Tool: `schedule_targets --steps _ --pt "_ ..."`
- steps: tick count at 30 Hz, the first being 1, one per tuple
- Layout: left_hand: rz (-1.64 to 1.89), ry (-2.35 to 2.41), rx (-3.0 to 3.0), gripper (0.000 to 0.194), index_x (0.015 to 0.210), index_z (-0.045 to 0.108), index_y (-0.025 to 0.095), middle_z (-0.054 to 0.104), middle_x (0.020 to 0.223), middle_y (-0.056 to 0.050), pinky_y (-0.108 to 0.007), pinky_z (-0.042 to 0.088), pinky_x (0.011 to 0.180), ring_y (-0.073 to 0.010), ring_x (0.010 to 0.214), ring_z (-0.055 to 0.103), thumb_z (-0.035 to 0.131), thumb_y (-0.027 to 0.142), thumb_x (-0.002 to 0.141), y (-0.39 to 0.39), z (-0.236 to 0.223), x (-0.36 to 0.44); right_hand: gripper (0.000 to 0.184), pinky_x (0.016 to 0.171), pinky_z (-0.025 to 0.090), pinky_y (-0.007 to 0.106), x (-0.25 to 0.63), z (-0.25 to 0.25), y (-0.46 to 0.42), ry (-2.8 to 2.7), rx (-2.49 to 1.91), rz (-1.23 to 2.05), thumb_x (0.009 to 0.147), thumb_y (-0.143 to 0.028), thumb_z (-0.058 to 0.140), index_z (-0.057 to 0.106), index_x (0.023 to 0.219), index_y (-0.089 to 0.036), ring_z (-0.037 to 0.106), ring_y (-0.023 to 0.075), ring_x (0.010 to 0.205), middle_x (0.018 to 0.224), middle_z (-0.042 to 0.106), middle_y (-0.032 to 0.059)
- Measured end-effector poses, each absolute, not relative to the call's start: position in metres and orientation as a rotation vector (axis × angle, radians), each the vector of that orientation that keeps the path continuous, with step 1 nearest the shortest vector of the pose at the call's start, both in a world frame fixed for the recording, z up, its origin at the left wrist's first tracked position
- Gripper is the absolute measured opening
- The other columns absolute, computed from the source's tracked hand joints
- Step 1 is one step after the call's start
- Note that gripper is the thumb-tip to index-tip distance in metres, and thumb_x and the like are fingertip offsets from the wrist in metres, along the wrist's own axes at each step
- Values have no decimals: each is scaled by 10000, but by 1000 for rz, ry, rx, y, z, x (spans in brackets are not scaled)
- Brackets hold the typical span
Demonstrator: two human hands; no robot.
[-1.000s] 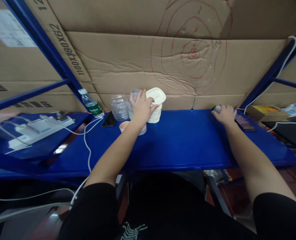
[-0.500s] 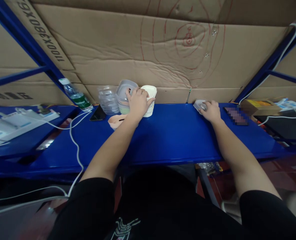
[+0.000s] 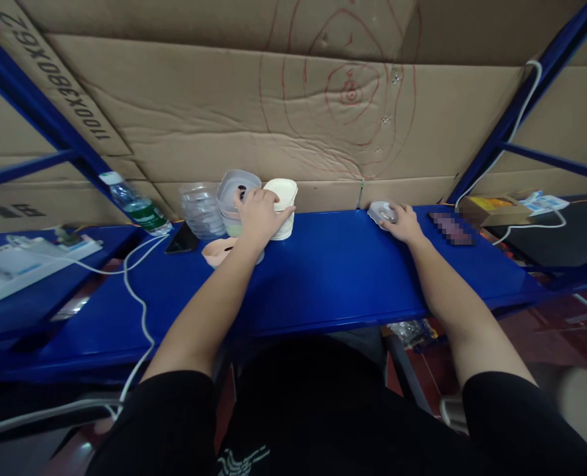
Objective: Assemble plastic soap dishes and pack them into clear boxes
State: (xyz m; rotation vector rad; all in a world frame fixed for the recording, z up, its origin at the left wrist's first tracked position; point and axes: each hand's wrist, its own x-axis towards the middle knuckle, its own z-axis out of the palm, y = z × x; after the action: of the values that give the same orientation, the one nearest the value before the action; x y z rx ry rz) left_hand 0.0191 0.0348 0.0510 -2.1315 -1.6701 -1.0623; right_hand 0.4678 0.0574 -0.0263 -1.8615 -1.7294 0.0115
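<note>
My left hand (image 3: pixel 261 213) rests with fingers spread over the stacked boxes at the back of the table. Its fingertips reach the grey box (image 3: pixel 238 180), and the thumb and index finger lie against the stack of cream lids (image 3: pixel 284 192). A peach-coloured piece with a dark slot (image 3: pixel 217 251) lies in front, partly hidden by my forearm. Farther right, my right hand (image 3: pixel 403 223) has its thumb and fingers closed on the near edge of a clear plastic dish (image 3: pixel 375 211) on the table. Clear containers (image 3: pixel 201 213) are stacked left of the grey box.
A water bottle (image 3: pixel 137 208) leans at the left by a black phone (image 3: pixel 182 238). White cables (image 3: pixel 142 304) run from a power strip (image 3: pixel 40 264). On the right lie a pixelated dark item (image 3: pixel 451 228) and a cardboard box (image 3: pixel 494 210). Cardboard (image 3: pixel 199 99) backs the blue table (image 3: pixel 323 277).
The view has turned a little, so everything sits farther left and slightly lower. Both hands stay at the same objects, with little visible movement relative to them.
</note>
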Motion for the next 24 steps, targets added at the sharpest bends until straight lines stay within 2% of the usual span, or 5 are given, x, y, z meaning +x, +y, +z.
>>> schedule_targets --steps 6,12,16,21,24 --pt "-1082 -1630 -2120 331 1059 714 230 737 1260 -164 -674 179 1265 -422 1321 552 733 536 934 35 47 16 893 1231 416 630 463 -22 53 -1731 -1889 15 823 -622 754 559 1583 -198 483 475 1518 1663 468 251" --pt "-1147 -1606 -2120 347 1082 722 230 733 1287 -170 -706 167 1264 -444 1326 549 734 536 919 31 43 19 870 1263 231 774 477 -16 49 -1612 -1947 -75 954 -768 500 499 1619 -207 374 465 1597 1722 436 234" --pt "-1171 -1582 -2125 351 1117 722 232 698 1397 -177 -715 142 1274 -455 1379 531 726 522 920 25 41 19 866 1273 180 779 491 -16 47 -1548 -2024 -58 976 -774 437 513 1608 -186 354 456 1607 1715 444 243" --pt "-1207 -1504 -2111 394 1202 702 243 648 1489 -186 -714 162 1274 -458 1446 494 734 509 914 21 39 17 867 1276 243 743 482 -16 49 -1595 -1991 -4 960 -798 459 521 1608 -225 396 446 1593 1710 465 215" --pt "-1238 -1463 -2111 385 1217 694 253 654 1483 -182 -711 162 1276 -453 1457 496 740 482 911 21 38 19 944 1262 319 713 471 -15 49 -1628 -1998 33 874 -824 604 531 1605 -232 470 468 1542 1673 502 220"
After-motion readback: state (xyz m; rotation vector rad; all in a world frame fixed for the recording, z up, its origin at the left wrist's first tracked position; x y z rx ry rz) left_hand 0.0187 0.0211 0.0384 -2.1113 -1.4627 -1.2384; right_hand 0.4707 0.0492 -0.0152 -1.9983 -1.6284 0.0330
